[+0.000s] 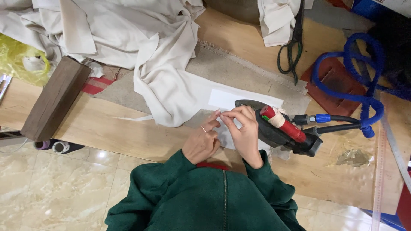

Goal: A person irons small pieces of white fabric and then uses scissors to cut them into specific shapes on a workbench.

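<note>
On the wooden bench [128, 132], just ahead of the green sleeves, both hands together over the flat part of the pale cloth [197, 92]. Left hand [201, 143] with a thin ring, thumb and forefinger narrowed to a pinch on the cloth's near edge; right hand [245, 132] meeting it tip to tip, fingers likewise closed on the same edge, nothing else held. Too small to tell whether a fold or a loose thread sits between the fingertips. Cloth spread flat under the hands, trailing up and left into the crumpled heap [141, 38], with a whiter strip [224, 99] lying on it just beyond the fingers. Steam iron [274, 130] with red handle touching or nearly touching the back of the right hand, nose pointing left over the cloth, blue hose [364, 77] coiling off to the right. Scissors [291, 51] well apart, up near another bundle; dark wooden block [53, 98] far to the left. By the look of it, a step of fine hand-shaping at the edge, with the iron parked and unheld. From here, a call for steady fingertips, a taut even edge, and knuckles kept clear of the hot sole beside them.
</note>
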